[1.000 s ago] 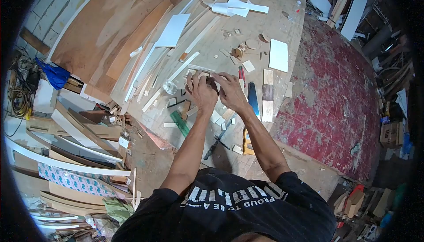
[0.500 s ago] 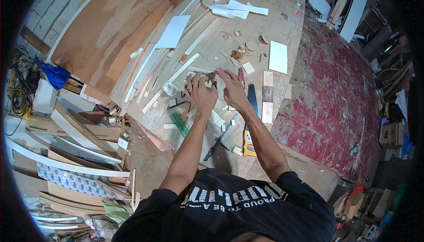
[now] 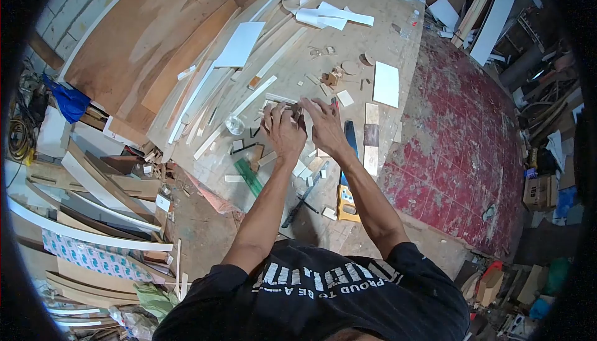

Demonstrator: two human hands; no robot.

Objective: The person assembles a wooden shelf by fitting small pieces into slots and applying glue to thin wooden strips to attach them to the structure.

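Note:
Both hands work close together over the middle of a plywood workbench point(image 3: 367, 11). My left hand point(image 3: 283, 130) has its fingers curled around a small wooden piece point(image 3: 292, 111) that peeks out between the two hands. My right hand point(image 3: 324, 126) touches the same piece from the right with its fingers spread. Most of the piece is hidden by my fingers. Small wood offcuts lie all around my hands.
A hand saw point(image 3: 349, 173) with a yellow handle lies right of my arms. A green strip point(image 3: 250, 175) and a black tool point(image 3: 301, 195) lie near the bench's front edge. White panels point(image 3: 385, 84), long strips point(image 3: 252, 96) and a clear cup point(image 3: 234, 124) lie beyond. Stacked boards point(image 3: 99, 185) stand left.
My right hand slid a little away from the left, so the small wooden piece shows between them. The whole view has shifted slightly.

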